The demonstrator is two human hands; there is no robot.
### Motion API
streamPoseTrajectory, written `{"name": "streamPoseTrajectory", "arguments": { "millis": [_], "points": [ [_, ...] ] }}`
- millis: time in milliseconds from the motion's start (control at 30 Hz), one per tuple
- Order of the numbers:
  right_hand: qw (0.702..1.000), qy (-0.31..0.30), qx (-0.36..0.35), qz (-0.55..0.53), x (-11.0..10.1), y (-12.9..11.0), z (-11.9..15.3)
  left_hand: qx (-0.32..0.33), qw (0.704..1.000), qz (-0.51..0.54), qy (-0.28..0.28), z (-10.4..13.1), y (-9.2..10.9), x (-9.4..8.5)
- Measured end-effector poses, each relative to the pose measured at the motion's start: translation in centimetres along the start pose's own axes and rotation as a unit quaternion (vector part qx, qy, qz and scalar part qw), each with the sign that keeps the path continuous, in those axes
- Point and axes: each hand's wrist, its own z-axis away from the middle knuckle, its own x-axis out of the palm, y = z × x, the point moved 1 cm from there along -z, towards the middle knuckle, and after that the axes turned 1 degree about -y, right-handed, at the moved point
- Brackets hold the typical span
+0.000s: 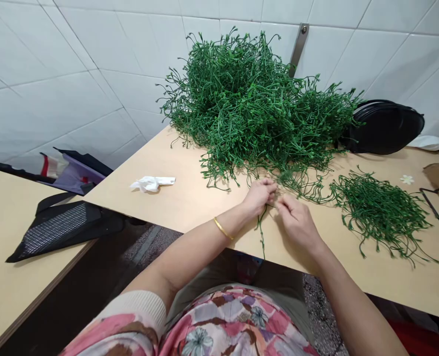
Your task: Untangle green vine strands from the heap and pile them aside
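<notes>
My left hand [261, 196], with a gold bangle on its wrist, is closed in a pinch on a green artificial plant stem [262, 235]. The stem's lower end dangles below the fingers toward the table's front edge. Close beside it, my right hand [298, 221] is curled shut with thumb and forefinger together; what lies between its fingertips is too small to make out. Just beyond both hands spreads a large heap of green artificial stems [249, 104] with small budded tips. A smaller pile of the same stems [382, 210] lies to the right.
A crumpled white tissue [152, 183] lies left on the light wooden table [126, 168]. At the back right are a round black case [386, 126] and a small white flower [407, 179]. A black mesh bag [63, 227] rests on the left table. White tiles line the wall.
</notes>
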Motion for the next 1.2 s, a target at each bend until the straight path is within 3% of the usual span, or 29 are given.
{"name": "streamPoseTrajectory", "arguments": {
  "millis": [67, 133, 200, 267, 333, 367, 433, 467, 500, 567, 667, 767, 833, 900, 1000, 1133, 1200],
  "points": [
    [0.997, -0.059, -0.051, -0.022, -0.5, -2.1, 1.6, 0.013, 1.0, -0.002, 0.022, -0.2, 0.3, -0.1],
    [0.995, -0.039, -0.089, -0.023, -1.8, -3.4, 2.9, 0.008, 0.999, -0.031, -0.002, -0.2, 0.5, -0.2],
    [0.991, 0.098, -0.09, 0.013, -4.0, -3.0, 3.5, 0.001, 0.998, -0.057, -0.034, 0.0, 0.6, -0.3],
    [0.955, 0.263, -0.052, 0.125, -7.0, -0.8, 3.4, -0.006, 0.997, -0.061, -0.05, 0.4, 0.7, -0.5],
    [0.917, 0.333, 0.025, 0.218, -9.8, 2.6, 2.8, -0.008, 0.997, -0.055, -0.053, 0.6, 0.8, -0.6],
    [0.907, 0.325, 0.071, 0.257, -11.1, 4.5, 2.5, -0.006, 0.997, -0.053, -0.053, 0.6, 0.8, -0.6],
    [0.89, 0.253, 0.172, 0.337, -12.7, 7.7, 2.0, -0.002, 0.997, -0.052, -0.053, 0.6, 1.0, -0.6],
    [0.885, 0.221, 0.191, 0.363, -13.0, 8.7, 1.9, -0.003, 0.997, -0.053, -0.054, 0.6, 1.0, -0.6],
    [0.883, 0.209, 0.191, 0.373, -12.9, 9.2, 1.9, -0.006, 0.997, -0.055, -0.055, 0.5, 1.0, -0.6],
    [0.911, 0.206, 0.124, 0.336, -11.7, 8.7, 2.1, -0.014, 0.997, -0.056, -0.06, 0.5, 0.9, -0.6],
    [0.968, 0.18, -0.061, 0.164, -8.1, 5.5, 2.0, -0.013, 0.996, -0.06, -0.068, 0.4, 0.8, -0.6],
    [0.977, 0.123, -0.161, 0.069, -4.3, 2.7, 0.7, -0.017, 0.994, -0.071, -0.078, 0.5, 0.8, -0.7],
    [0.98, 0.106, -0.161, 0.045, -2.5, 2.3, -0.6, -0.023, 0.993, -0.077, -0.088, 0.6, 0.9, -0.7],
    [0.988, 0.097, -0.118, 0.026, -1.5, 2.8, -1.9, -0.031, 0.991, -0.083, -0.102, 0.7, 1.1, -0.8],
    [0.996, 0.073, -0.038, -0.038, -1.4, 4.0, -2.9, -0.043, 0.988, -0.09, -0.119, 0.9, 1.3, -0.7],
    [0.991, 0.011, 0.006, -0.137, -1.8, 4.5, -3.0, -0.053, 0.985, -0.105, -0.124, 1.1, 1.4, -0.5],
    [0.985, 0.008, 0.023, -0.17, -1.7, 4.6, -3.0, -0.057, 0.984, -0.114, -0.121, 1.1, 1.3, -0.4]
  ]
}}
